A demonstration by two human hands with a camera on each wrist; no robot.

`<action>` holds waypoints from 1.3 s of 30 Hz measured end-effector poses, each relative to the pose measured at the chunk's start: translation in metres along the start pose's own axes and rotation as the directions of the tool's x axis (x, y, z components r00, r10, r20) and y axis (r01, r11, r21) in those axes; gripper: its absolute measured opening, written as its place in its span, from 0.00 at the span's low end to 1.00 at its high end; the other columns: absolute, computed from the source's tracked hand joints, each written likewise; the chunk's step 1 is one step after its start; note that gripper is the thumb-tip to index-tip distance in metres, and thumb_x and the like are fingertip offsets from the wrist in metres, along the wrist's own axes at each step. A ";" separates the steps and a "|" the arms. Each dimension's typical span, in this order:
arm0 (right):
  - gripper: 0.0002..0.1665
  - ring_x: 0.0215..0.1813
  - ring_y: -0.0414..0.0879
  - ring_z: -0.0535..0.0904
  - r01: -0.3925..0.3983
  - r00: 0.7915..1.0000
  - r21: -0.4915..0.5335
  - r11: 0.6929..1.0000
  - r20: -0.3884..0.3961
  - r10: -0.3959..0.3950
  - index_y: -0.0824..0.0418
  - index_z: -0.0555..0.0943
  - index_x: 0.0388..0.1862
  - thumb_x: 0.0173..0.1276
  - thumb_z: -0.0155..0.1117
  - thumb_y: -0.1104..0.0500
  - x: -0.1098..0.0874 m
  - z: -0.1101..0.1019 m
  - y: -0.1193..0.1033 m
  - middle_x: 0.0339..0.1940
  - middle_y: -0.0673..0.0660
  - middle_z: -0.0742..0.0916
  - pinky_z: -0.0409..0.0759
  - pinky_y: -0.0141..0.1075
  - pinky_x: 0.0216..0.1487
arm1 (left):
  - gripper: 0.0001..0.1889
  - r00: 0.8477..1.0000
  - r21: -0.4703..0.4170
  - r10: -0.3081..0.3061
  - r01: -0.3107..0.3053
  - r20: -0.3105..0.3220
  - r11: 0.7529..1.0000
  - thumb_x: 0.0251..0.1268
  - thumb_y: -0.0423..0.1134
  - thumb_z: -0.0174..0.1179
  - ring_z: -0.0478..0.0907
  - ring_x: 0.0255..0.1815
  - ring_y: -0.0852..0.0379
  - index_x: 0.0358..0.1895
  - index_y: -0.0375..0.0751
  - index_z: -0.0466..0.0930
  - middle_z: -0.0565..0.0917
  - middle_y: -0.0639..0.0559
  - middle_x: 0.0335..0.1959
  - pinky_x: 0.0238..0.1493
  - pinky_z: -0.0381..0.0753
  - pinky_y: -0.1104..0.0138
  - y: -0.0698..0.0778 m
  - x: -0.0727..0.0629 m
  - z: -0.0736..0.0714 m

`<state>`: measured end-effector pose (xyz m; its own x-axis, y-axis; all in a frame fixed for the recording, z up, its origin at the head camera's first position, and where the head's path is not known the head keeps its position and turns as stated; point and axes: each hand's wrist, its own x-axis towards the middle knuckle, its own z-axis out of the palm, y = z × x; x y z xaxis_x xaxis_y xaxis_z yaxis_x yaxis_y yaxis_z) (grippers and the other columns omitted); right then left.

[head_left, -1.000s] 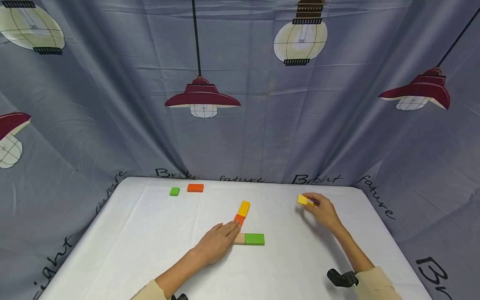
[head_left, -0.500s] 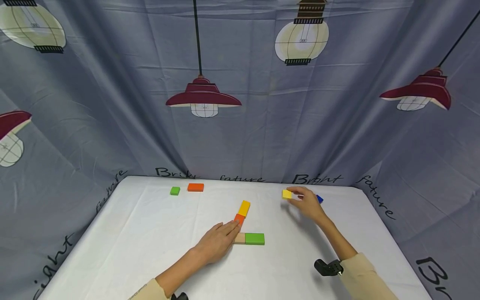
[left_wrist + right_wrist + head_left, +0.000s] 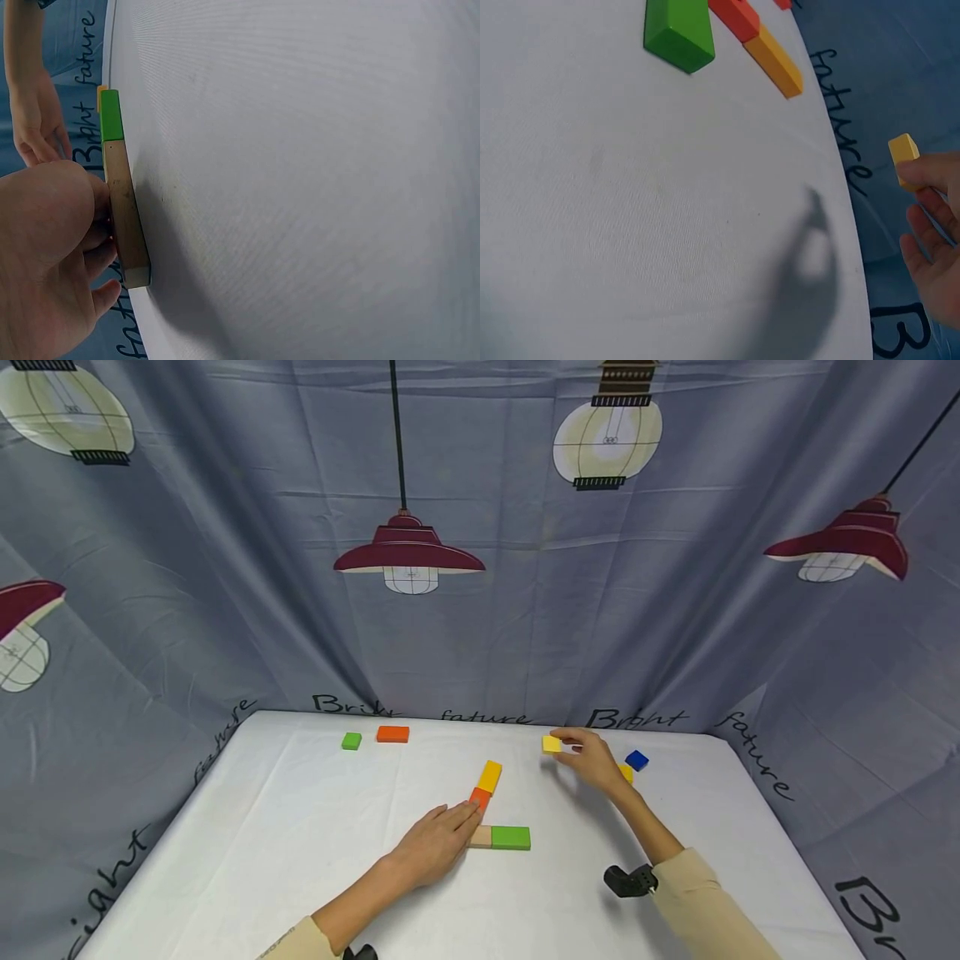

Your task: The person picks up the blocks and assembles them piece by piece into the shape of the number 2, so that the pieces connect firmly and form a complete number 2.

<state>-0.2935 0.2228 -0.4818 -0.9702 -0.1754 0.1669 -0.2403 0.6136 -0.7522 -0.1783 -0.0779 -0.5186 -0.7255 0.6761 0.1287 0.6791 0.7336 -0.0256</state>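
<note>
A small yellow block (image 3: 551,744) is pinched between the thumb and fingers of my right hand (image 3: 596,762), raised above the back of the white table. The right wrist view shows thumb and fingertips on the same yellow block (image 3: 904,154). My left hand (image 3: 433,846) lies with straight fingers over a row of blocks, fingertips touching an orange-red block (image 3: 479,797). It partly hides a plain wooden block (image 3: 480,837), whose long side shows in the left wrist view. A green block (image 3: 511,838) adjoins the wooden one. An amber block (image 3: 490,776) extends the slanted row behind the orange-red block.
A blue block (image 3: 637,761) and another yellow block (image 3: 626,772), partly hidden by my right wrist, lie at the back right. At the back left are a small green block (image 3: 351,741) and an orange block (image 3: 393,734). A printed curtain (image 3: 480,635) borders the table (image 3: 300,827).
My right hand has moved left with the yellow block, exposing the blue block and the other yellow block behind it. My left hand has stayed in place.
</note>
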 end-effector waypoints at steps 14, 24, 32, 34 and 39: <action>0.23 0.60 0.60 0.77 -0.011 0.999 -0.007 1.000 0.042 0.011 0.68 0.81 0.59 0.64 0.69 0.70 0.018 0.023 -0.017 0.58 0.65 0.82 0.75 0.51 0.63 | 0.23 0.999 -0.004 0.016 -0.016 -0.037 1.000 0.79 0.41 0.51 0.68 0.71 0.51 0.71 0.38 0.71 0.72 0.45 0.70 0.66 0.70 0.54 -0.001 -0.001 0.002; 0.23 0.59 0.59 0.78 -0.007 0.995 -0.015 1.000 0.099 0.009 0.67 0.81 0.59 0.64 0.70 0.70 0.030 0.037 -0.026 0.59 0.64 0.82 0.75 0.50 0.62 | 0.23 1.000 -0.010 0.016 -0.016 -0.022 1.000 0.79 0.41 0.50 0.68 0.71 0.51 0.71 0.37 0.70 0.71 0.45 0.71 0.66 0.71 0.54 -0.001 -0.001 0.000; 0.23 0.58 0.59 0.78 -0.032 0.994 -0.020 0.999 0.108 0.034 0.66 0.82 0.58 0.63 0.70 0.71 0.036 0.052 -0.028 0.58 0.63 0.82 0.79 0.49 0.58 | 0.23 0.999 -0.006 0.019 -0.019 -0.028 1.000 0.79 0.41 0.51 0.68 0.70 0.51 0.71 0.37 0.70 0.72 0.45 0.70 0.66 0.71 0.54 -0.001 -0.001 0.000; 0.22 0.58 0.59 0.79 -0.039 0.994 -0.019 0.999 0.104 0.041 0.66 0.83 0.57 0.63 0.70 0.71 0.038 0.057 -0.027 0.57 0.63 0.83 0.80 0.49 0.56 | 0.23 1.000 -0.007 0.011 -0.011 -0.015 1.000 0.79 0.41 0.51 0.67 0.71 0.51 0.72 0.38 0.70 0.71 0.46 0.71 0.67 0.70 0.55 -0.001 -0.001 0.000; 0.22 0.57 0.57 0.80 -0.075 0.992 0.004 0.997 0.102 0.075 0.65 0.83 0.56 0.62 0.71 0.71 0.042 0.069 -0.025 0.56 0.61 0.84 0.80 0.47 0.56 | 0.24 1.000 -0.017 -0.010 0.011 0.022 1.000 0.80 0.42 0.49 0.65 0.73 0.53 0.73 0.39 0.68 0.69 0.47 0.73 0.69 0.68 0.55 -0.001 0.000 0.000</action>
<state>-0.3265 0.1469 -0.5003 -0.9775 -0.2064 0.0447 -0.1663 0.6223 -0.7649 -0.1794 -0.0787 -0.5189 -0.7347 0.6698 0.1075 0.6732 0.7395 -0.0069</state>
